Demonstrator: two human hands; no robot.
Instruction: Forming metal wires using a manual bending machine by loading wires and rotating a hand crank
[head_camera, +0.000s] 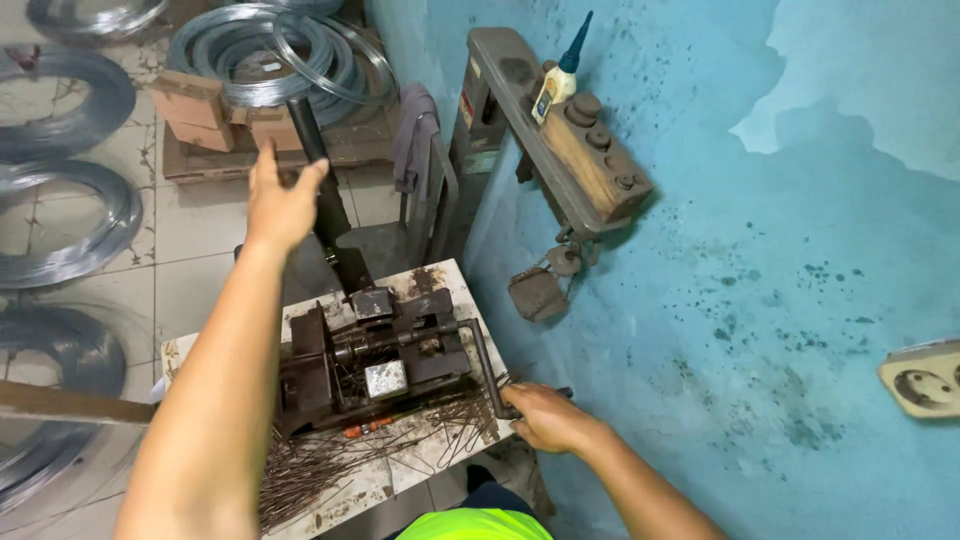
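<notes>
room: workshop corner, teal wall (780, 250) flaking and speckled, tiled floor (190, 240).
bench: small worn table (440, 275), top mostly covered.
machine: dark manual wire-bending press (375, 365) bolted on the table, centre of view.
lever: long black handle (318, 180) rising from the press, tilted away toward the floor side.
left hand (280, 200): at the upper part of the lever, fingers loosely spread, palm against it, not wrapped tight.
right hand (545, 415): closed in a fist around the bent crank rod (485, 365) at the table's right edge.
output: heap of thin bent wire pieces (340, 465) along the near table edge.
stock: wire coils (270, 55) on the floor, upper left.
wall side: wooden shelf bracket (580, 150) with small glue bottle (558, 75); socket (925, 380) far right.
</notes>
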